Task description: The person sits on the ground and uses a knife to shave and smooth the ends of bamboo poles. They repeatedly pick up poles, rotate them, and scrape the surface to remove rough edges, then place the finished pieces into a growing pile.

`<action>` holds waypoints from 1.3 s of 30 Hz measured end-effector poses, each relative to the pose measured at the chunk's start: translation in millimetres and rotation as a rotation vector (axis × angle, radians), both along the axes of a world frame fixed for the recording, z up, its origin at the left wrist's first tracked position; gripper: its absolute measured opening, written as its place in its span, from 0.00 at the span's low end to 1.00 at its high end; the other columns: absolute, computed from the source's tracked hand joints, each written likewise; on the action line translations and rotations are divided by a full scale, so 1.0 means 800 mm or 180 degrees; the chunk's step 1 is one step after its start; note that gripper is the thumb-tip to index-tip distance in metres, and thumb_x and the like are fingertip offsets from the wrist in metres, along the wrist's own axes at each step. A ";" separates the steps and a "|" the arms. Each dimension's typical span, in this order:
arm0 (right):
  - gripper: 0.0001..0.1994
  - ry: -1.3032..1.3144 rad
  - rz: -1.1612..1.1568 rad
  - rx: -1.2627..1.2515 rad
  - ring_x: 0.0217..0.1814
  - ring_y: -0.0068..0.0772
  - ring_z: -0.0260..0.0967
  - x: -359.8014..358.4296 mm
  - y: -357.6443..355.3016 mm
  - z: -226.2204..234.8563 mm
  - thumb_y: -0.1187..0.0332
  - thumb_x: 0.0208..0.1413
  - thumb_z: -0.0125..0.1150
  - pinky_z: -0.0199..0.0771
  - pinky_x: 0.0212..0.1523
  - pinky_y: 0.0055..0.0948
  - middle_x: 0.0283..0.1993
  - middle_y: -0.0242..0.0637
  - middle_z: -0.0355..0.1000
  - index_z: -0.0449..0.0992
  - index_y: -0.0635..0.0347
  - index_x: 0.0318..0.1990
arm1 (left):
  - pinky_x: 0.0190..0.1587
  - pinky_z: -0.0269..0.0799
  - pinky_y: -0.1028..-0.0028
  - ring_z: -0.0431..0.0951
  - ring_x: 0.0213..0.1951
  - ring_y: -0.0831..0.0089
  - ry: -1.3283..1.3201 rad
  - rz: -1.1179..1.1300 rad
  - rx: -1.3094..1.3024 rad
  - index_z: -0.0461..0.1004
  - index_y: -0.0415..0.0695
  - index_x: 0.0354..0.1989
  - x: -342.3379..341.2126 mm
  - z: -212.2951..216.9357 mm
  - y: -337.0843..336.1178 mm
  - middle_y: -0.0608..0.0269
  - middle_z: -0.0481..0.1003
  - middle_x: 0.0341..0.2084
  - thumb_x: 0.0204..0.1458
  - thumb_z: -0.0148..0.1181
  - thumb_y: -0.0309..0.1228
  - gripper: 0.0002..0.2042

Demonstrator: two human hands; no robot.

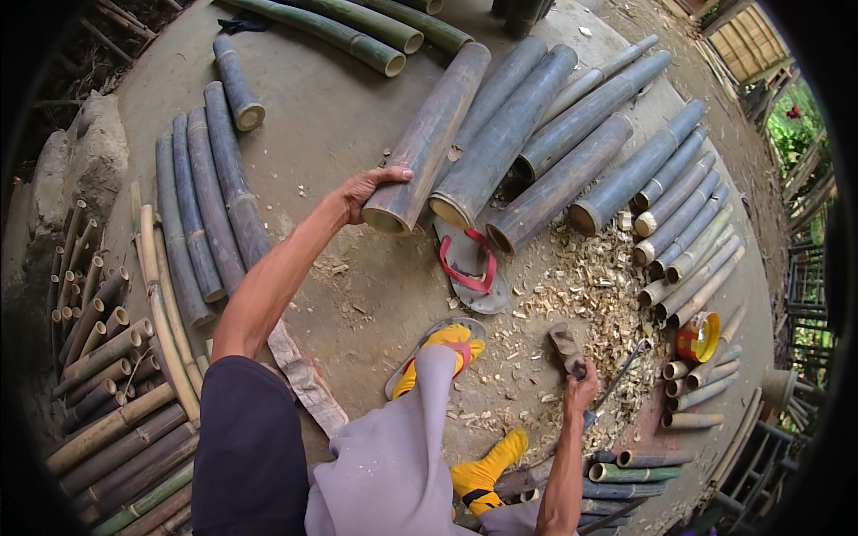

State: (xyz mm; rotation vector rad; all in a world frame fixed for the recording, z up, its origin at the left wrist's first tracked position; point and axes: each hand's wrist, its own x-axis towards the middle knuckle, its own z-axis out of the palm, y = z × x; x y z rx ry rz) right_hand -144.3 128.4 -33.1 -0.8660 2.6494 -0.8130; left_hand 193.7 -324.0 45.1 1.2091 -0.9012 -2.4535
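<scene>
My left hand (375,189) is wrapped round the near end of a thick brownish bamboo tube (438,134), its thumb lying on top. The tube slants away to the far right, its pale cut end facing me. Beside it lies another wide grey bamboo tube (509,134). Low on the right, my right hand (581,387) closes on the near end of a short, worn wooden block (565,347). A thin curved metal tool (623,375) with a blue handle lies just right of that hand, among pale shavings.
More bamboo tubes (617,183) line the right side. Wood chips (590,286) cover the ground there. A red and yellow tin (698,337) stands farther right. An empty flip-flop (471,272) lies ahead of my feet. Bamboo poles (116,429) are stacked at left; green ones (335,31) lie far ahead.
</scene>
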 end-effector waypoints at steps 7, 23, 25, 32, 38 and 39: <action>0.18 0.0025 0.0006 -0.0088 0.40 0.45 0.73 0.005 0.002 -0.003 0.82 0.35 0.54 0.71 0.42 0.34 0.36 0.43 0.74 0.75 0.62 0.39 | 0.46 0.72 0.70 0.73 0.43 0.69 -0.0306 -0.0528 -0.1227 0.59 0.34 0.57 0.015 0.019 0.041 0.56 0.70 0.44 0.38 0.67 0.45 0.40; 0.33 -0.3402 -0.0194 -0.2091 0.55 0.36 0.65 0.120 -0.183 0.148 0.56 0.51 0.64 0.65 0.54 0.37 0.55 0.42 0.68 0.60 0.56 0.62 | 0.60 0.58 0.64 0.65 0.56 0.58 -0.0331 -0.0740 -0.3636 0.53 0.37 0.63 -0.046 0.012 0.255 0.49 0.64 0.54 0.30 0.75 0.44 0.51; 0.37 -0.3102 -0.0166 -0.2416 0.55 0.37 0.66 0.086 -0.196 0.126 0.56 0.50 0.63 0.66 0.56 0.36 0.54 0.44 0.67 0.54 0.57 0.65 | 0.61 0.57 0.63 0.62 0.59 0.56 0.0048 -0.0999 -0.3695 0.52 0.37 0.64 -0.081 0.018 0.275 0.47 0.62 0.55 0.33 0.73 0.49 0.51; 0.46 -0.4000 -0.0071 -0.3285 0.49 0.49 0.71 0.037 -0.156 0.132 0.42 0.43 0.58 0.78 0.48 0.43 0.51 0.56 0.66 0.55 0.73 0.60 | 0.57 0.61 0.65 0.68 0.54 0.61 0.0731 -0.1503 0.1118 0.54 0.38 0.63 -0.162 0.000 0.301 0.50 0.65 0.52 0.42 0.60 0.58 0.45; 0.43 -0.4156 -0.0228 -0.3290 0.47 0.48 0.72 0.027 -0.109 0.111 0.41 0.44 0.58 0.78 0.46 0.42 0.48 0.53 0.70 0.58 0.70 0.58 | 0.54 0.64 0.70 0.69 0.50 0.68 0.1107 -0.2330 -0.0075 0.55 0.37 0.61 -0.188 0.018 0.326 0.55 0.68 0.49 0.40 0.68 0.46 0.43; 0.42 -0.4005 -0.0423 -0.3076 0.48 0.48 0.71 0.025 -0.092 0.092 0.44 0.43 0.60 0.76 0.47 0.41 0.49 0.52 0.69 0.59 0.70 0.57 | 0.57 0.61 0.69 0.67 0.53 0.68 0.1059 -0.2201 -0.0502 0.55 0.37 0.61 -0.188 0.009 0.340 0.55 0.67 0.50 0.37 0.71 0.42 0.44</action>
